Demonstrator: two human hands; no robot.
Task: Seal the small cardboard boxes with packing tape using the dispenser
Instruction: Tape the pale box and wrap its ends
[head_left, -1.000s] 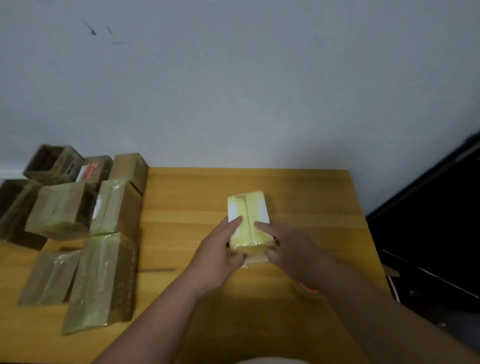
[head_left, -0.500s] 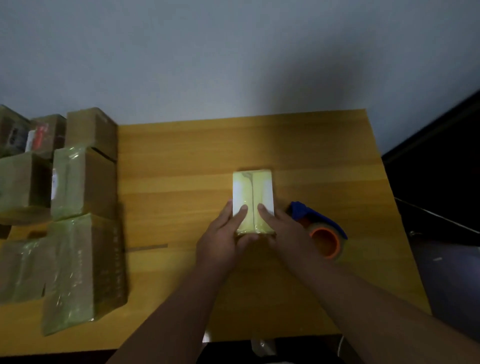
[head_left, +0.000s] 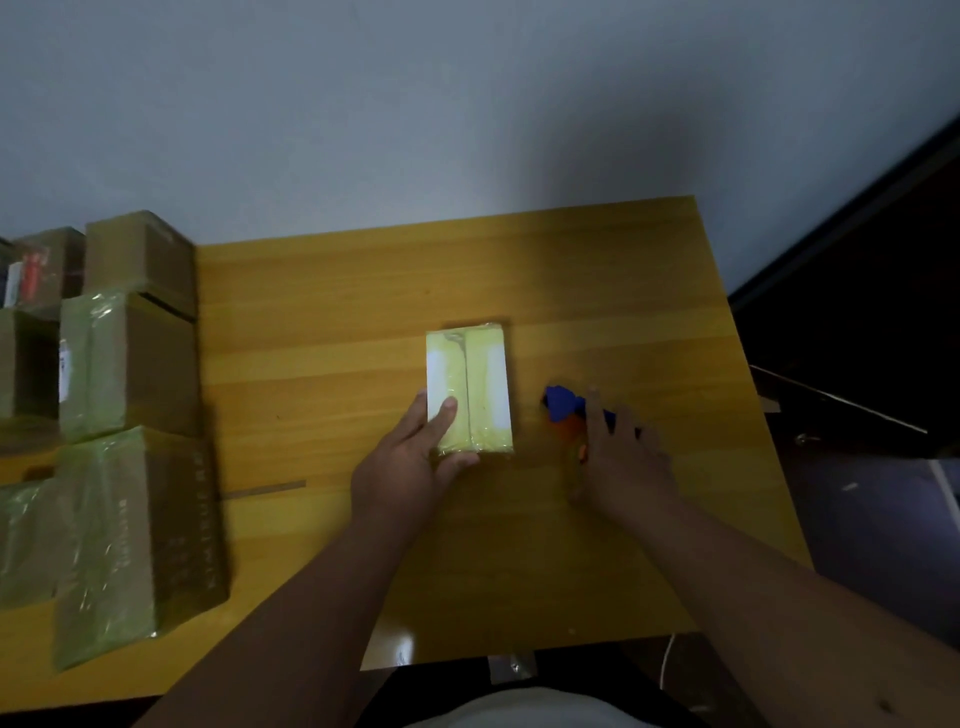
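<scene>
Wooden desk (head_left: 337, 519): small box (head_left: 475, 379) at center, tape dispenser (head_left: 563, 408) at 3 o'clock, stacked boxes (head_left: 130, 415) at 9 o'clock.

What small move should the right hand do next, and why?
Probably it should close its fingers round the tape dispenser and lift it. The right hand lies over the dispenser with fingers straight, not yet gripping, while the left hand steadies the small box on the table.
</scene>
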